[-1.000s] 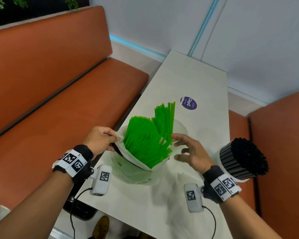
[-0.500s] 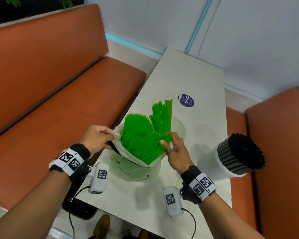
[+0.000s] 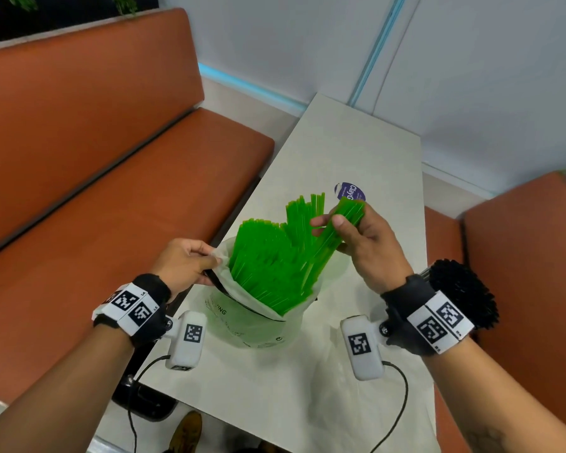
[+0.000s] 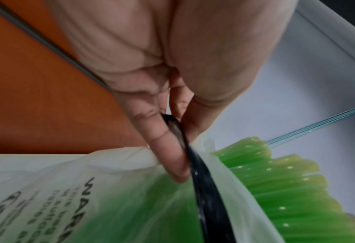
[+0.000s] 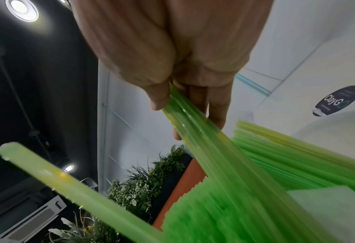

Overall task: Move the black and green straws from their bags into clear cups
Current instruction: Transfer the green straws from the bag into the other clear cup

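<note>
Green straws (image 3: 268,266) stand packed in their bag (image 3: 258,325) on the table (image 3: 356,152), leaning toward my left and fanning out of its mouth. My left hand (image 3: 183,263) is at the bag's left rim, knuckles up, wrist bent slightly down; my thumb and curled fingers (image 4: 168,157) pinch the milky plastic along with a black band (image 4: 205,197) that runs along the rim. My forearm comes in low from the near left corner of the table.

My right hand (image 3: 363,246) is raised above the bag's right side, back of the hand toward me, wrist cocked upward. Thumb and fingers (image 5: 218,108) clasp a small bundle (image 3: 337,233) of green straws near its upper end; the bundle slants down to the left, its lower part among the straws in the bag. How far it has come clear of them I cannot tell.

Black straws (image 3: 464,295) stand upright in a cup behind my right wrist, mostly hidden by the wristband. A round purple sticker (image 3: 350,191) lies on the table just beyond my right fingertips.
</note>
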